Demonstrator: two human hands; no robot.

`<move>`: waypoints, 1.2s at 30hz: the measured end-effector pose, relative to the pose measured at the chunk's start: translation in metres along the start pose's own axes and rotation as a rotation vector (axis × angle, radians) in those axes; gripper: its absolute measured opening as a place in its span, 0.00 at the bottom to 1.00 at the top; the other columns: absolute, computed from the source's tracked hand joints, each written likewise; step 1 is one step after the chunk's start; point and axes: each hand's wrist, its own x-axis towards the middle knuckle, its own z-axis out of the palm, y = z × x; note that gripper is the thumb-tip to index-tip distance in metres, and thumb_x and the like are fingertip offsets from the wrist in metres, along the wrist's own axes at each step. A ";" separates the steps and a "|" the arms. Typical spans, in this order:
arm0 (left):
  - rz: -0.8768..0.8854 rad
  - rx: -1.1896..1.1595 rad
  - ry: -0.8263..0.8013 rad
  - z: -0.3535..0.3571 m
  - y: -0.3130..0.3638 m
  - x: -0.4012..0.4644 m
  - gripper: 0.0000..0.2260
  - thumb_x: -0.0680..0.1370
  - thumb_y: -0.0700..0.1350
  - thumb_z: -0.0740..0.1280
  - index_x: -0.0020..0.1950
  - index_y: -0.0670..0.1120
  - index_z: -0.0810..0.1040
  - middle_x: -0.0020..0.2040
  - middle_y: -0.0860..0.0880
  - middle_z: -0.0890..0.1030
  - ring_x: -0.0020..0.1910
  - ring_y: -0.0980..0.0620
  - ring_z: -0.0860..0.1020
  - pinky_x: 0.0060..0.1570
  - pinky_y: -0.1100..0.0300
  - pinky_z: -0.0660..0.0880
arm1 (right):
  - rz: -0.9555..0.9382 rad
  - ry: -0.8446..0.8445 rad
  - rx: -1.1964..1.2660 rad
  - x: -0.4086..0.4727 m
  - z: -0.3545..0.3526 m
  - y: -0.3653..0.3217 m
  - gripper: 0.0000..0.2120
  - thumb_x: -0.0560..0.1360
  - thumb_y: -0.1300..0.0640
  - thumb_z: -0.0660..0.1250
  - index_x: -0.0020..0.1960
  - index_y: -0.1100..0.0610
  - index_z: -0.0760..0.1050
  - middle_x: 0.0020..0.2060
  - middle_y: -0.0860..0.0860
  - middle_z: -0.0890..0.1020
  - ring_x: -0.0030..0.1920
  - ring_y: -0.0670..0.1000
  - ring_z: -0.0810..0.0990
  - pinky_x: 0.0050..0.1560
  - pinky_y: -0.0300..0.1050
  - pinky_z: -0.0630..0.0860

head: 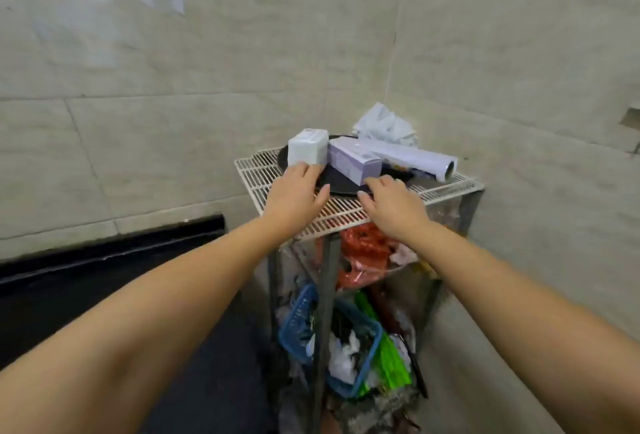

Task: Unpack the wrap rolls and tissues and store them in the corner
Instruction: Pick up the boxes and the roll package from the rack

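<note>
A white wire rack [263,170] stands in the wall corner, with a round black tray [341,182] on its top shelf. On the tray sit a white tissue pack [307,147], a pale purple box [353,159] and a white wrap roll [415,156] lying on its side. Crumpled white packaging [384,123] lies behind them. My left hand [294,191] hovers just below the tissue pack, fingers apart, fingertips near the tray's edge. Beside the purple box's front end my right hand [391,205] is spread over the tray's rim, holding nothing.
Below the top shelf hang red plastic bags [363,253]. Lower down is a blue basket [346,347] with white and green plastic in it. A black counter edge [104,253] runs along the left wall. Tiled walls close the corner behind and to the right.
</note>
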 end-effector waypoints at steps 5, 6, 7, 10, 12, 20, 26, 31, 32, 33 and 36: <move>-0.415 -0.074 0.079 0.034 -0.014 0.085 0.29 0.75 0.57 0.64 0.72 0.47 0.61 0.72 0.38 0.63 0.68 0.37 0.65 0.64 0.43 0.67 | -0.062 -0.039 0.036 0.104 0.017 0.040 0.23 0.78 0.46 0.55 0.70 0.55 0.62 0.65 0.59 0.71 0.63 0.61 0.70 0.58 0.58 0.71; -0.484 -0.108 0.073 0.041 -0.016 0.095 0.31 0.74 0.58 0.65 0.72 0.47 0.60 0.72 0.39 0.62 0.68 0.37 0.65 0.64 0.43 0.67 | -0.065 -0.071 0.044 0.119 0.023 0.045 0.24 0.78 0.45 0.55 0.71 0.54 0.61 0.66 0.59 0.69 0.64 0.61 0.69 0.58 0.57 0.71; -0.538 -0.144 0.072 0.049 -0.018 0.103 0.33 0.73 0.58 0.67 0.72 0.48 0.59 0.72 0.39 0.62 0.67 0.37 0.67 0.63 0.43 0.68 | -0.066 -0.095 0.052 0.132 0.030 0.050 0.25 0.78 0.44 0.55 0.72 0.53 0.59 0.67 0.59 0.68 0.65 0.61 0.68 0.59 0.57 0.71; -0.614 -0.222 0.104 0.067 -0.026 0.113 0.31 0.71 0.55 0.70 0.69 0.47 0.62 0.67 0.39 0.65 0.60 0.37 0.73 0.56 0.47 0.73 | -0.041 -0.202 0.079 0.154 0.050 0.056 0.28 0.76 0.43 0.58 0.72 0.52 0.57 0.68 0.59 0.67 0.64 0.62 0.69 0.57 0.56 0.71; -0.636 -0.270 0.161 0.073 -0.030 0.114 0.27 0.71 0.51 0.71 0.66 0.46 0.65 0.64 0.39 0.67 0.57 0.38 0.75 0.52 0.51 0.73 | -0.020 -0.253 0.081 0.159 0.061 0.055 0.27 0.76 0.45 0.59 0.71 0.52 0.58 0.66 0.60 0.67 0.61 0.62 0.72 0.52 0.53 0.71; -0.628 -0.323 0.390 0.023 -0.056 0.099 0.22 0.73 0.51 0.68 0.65 0.48 0.68 0.59 0.44 0.76 0.52 0.46 0.78 0.43 0.53 0.79 | -0.085 -0.110 0.225 0.184 0.027 0.016 0.25 0.77 0.48 0.56 0.71 0.55 0.60 0.63 0.65 0.69 0.60 0.65 0.72 0.53 0.54 0.71; -0.722 -0.245 0.561 -0.066 -0.122 0.019 0.23 0.73 0.51 0.68 0.66 0.49 0.67 0.60 0.44 0.72 0.48 0.49 0.75 0.44 0.56 0.74 | -0.272 -0.098 0.375 0.167 0.007 -0.104 0.24 0.76 0.49 0.55 0.70 0.54 0.60 0.59 0.63 0.70 0.55 0.65 0.73 0.45 0.51 0.67; -0.937 -0.134 0.556 -0.123 -0.186 -0.099 0.23 0.73 0.51 0.68 0.65 0.47 0.68 0.60 0.43 0.72 0.54 0.44 0.77 0.51 0.50 0.77 | -0.465 -0.212 0.427 0.110 0.029 -0.228 0.24 0.76 0.49 0.55 0.70 0.55 0.60 0.59 0.63 0.70 0.55 0.66 0.74 0.52 0.54 0.72; -0.991 -0.092 0.539 -0.127 -0.196 -0.126 0.23 0.73 0.51 0.68 0.65 0.47 0.68 0.60 0.43 0.73 0.53 0.43 0.77 0.51 0.49 0.77 | -0.490 -0.265 0.429 0.094 0.039 -0.251 0.24 0.76 0.49 0.56 0.70 0.55 0.60 0.60 0.63 0.70 0.56 0.65 0.73 0.53 0.55 0.72; -1.046 -0.057 0.517 -0.129 -0.205 -0.152 0.23 0.73 0.51 0.68 0.65 0.47 0.69 0.60 0.42 0.73 0.53 0.42 0.77 0.50 0.48 0.77 | -0.510 -0.328 0.425 0.077 0.051 -0.271 0.23 0.76 0.49 0.56 0.69 0.56 0.60 0.60 0.63 0.69 0.57 0.65 0.73 0.53 0.55 0.72; -1.183 -0.014 0.429 -0.118 -0.222 -0.225 0.23 0.72 0.51 0.68 0.64 0.47 0.69 0.59 0.42 0.75 0.50 0.42 0.79 0.47 0.48 0.78 | -0.554 -0.477 0.365 0.020 0.097 -0.316 0.23 0.76 0.50 0.56 0.69 0.56 0.61 0.61 0.63 0.69 0.58 0.65 0.72 0.51 0.54 0.72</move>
